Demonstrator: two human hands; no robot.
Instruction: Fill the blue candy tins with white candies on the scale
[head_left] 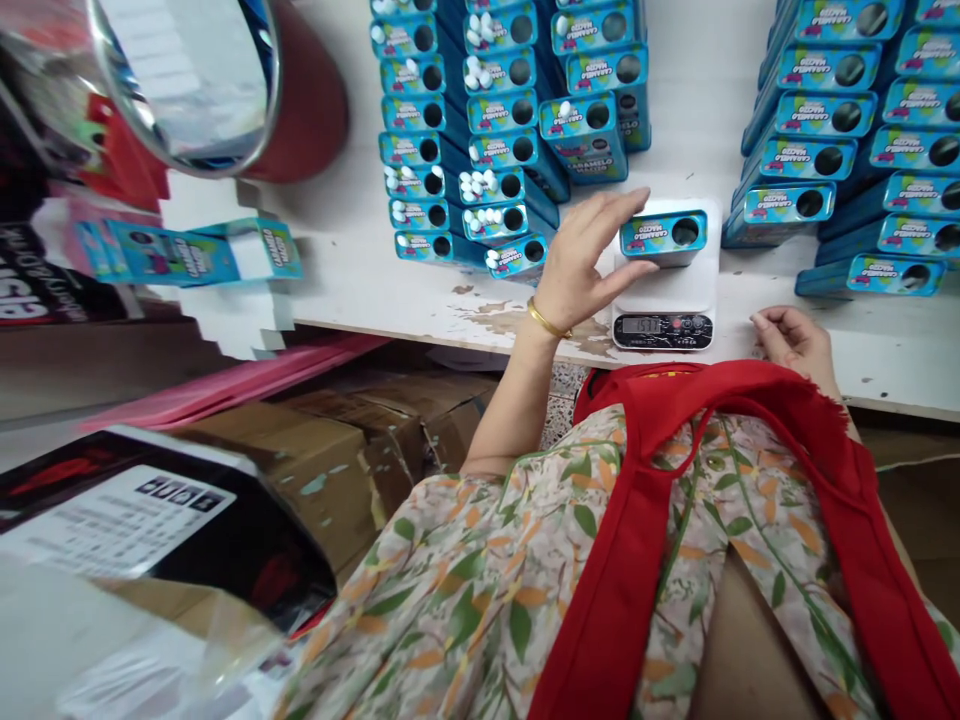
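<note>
A blue candy tin [664, 233] with a dark round opening in its top stands on a white digital scale [686, 290]. The scale's display shows digits too small to read surely. My left hand [592, 250], a gold bangle at its wrist, reaches over the scale's left side. Its thumb and fingers are spread on either side of the tin's left end; whether they touch it I cannot tell. At the table edge, right of the scale, my right hand [796, 345] has its fingers curled and thumb pressed to them. Anything in that pinch is hidden.
Rows of similar tins [514, 150] stand left of the scale, many topped with small white candies. More tins [806, 160] stand at the right. A large round metal container [311, 100] and a flat blue carton [180, 255] lie farther left. Cardboard boxes [300, 470] sit below the table.
</note>
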